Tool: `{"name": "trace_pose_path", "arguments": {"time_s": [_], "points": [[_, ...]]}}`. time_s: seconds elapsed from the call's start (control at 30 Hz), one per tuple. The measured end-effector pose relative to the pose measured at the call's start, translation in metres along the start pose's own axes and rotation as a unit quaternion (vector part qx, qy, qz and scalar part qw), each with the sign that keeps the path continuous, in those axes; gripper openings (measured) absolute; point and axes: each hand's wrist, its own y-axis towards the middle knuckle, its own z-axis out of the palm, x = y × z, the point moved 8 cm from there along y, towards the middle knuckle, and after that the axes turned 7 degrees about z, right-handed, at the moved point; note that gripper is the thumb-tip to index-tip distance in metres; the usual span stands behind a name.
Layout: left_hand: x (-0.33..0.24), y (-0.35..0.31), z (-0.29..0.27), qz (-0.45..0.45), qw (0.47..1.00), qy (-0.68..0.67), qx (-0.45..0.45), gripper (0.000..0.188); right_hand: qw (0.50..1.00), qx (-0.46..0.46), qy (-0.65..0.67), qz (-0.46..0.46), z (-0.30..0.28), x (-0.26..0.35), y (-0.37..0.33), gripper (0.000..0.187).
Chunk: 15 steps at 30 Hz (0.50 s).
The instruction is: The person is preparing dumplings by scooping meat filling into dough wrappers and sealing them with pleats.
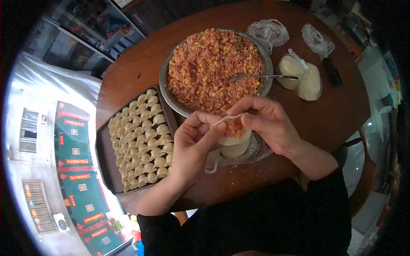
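Note:
Over the near part of the table, my left hand (192, 141) and my right hand (275, 126) pinch a round dumpling wrapper (234, 140) by its edges. The wrapper is partly folded, with pinkish meat filling (233, 127) showing inside. Below it sits a stack of pale wrappers (239, 149) on a clear plastic bag (258, 153). Just beyond my hands stands a large metal bowl (167, 96) heaped with meat-and-corn filling (209, 68), a metal spoon (273, 77) resting in it. To the left, a dark tray (110, 170) carries rows of folded dumplings (141, 143).
Right of the bowl lie bagged pale wrapper stacks (308, 85), a black-handled object (332, 71) and crumpled plastic bags (269, 34). White flour specks dot the round wooden table (337, 115). A glass-doored cabinet (81, 34) stands beyond its far left edge.

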Motion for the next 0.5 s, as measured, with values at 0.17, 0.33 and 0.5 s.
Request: {"name": "trace_pose_path", "arguments": {"time_s": [0.17, 0.33, 0.5], "points": [[-0.001, -0.001, 0.008, 0.011, 1.0, -0.018, 0.002, 0.014, 0.998, 0.005, -0.066, -0.018, 0.004, -0.004, 0.0, 0.023], [0.001, -0.001, 0.008, 0.016, 1.0, -0.022, -0.003, 0.012, 0.996, 0.013, -0.087, -0.023, 0.002, -0.005, 0.001, 0.024], [-0.001, -0.001, 0.011, 0.025, 0.999, -0.023, -0.016, 0.011, 0.99, -0.02, -0.104, -0.093, 0.002, 0.005, -0.003, 0.015]]}}
